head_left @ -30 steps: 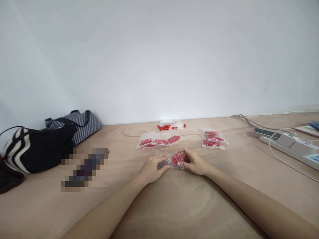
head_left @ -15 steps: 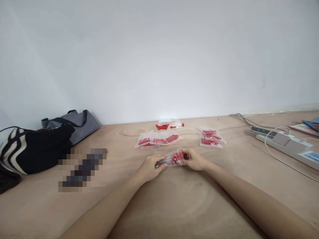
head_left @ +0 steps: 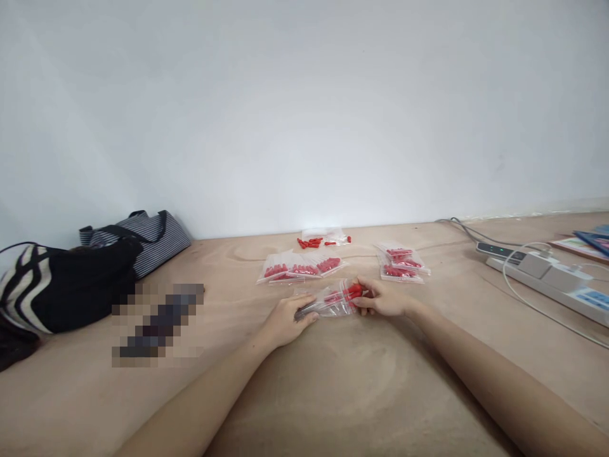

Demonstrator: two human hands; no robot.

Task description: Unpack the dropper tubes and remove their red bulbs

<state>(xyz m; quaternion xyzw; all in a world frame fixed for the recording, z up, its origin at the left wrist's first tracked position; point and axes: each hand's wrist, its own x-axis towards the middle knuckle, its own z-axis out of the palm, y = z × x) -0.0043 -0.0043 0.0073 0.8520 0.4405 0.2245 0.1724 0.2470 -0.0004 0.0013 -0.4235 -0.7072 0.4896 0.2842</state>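
Note:
My left hand (head_left: pixel 288 319) is closed on the left end of a clear zip bag (head_left: pixel 333 307), low over the wooden table. Something dark grey and slim shows by its thumb, its kind unclear. At the bag's right-hand mouth, my right hand (head_left: pixel 383 298) pinches slender red pieces (head_left: pixel 353 291), partly inside the plastic; its fingertips partly hide them. Beyond my hands lie filled zip bags of small red pieces (head_left: pixel 304 269), overlapping in a row. A second group of filled zip bags (head_left: pixel 400 271) is to the right of them.
Loose red pieces (head_left: pixel 311 242) and a clear bag (head_left: pixel 328 232) lie by the wall. A white power strip (head_left: pixel 547 282) with cables is at right. Striped (head_left: pixel 164 238) and black bags (head_left: pixel 90 282) stand at left, near a blurred dark object (head_left: pixel 164 324).
My right hand has moved a little to the right, with the red pieces now at the bag's mouth and stretching further right. My left hand stays nearly still on the bag.

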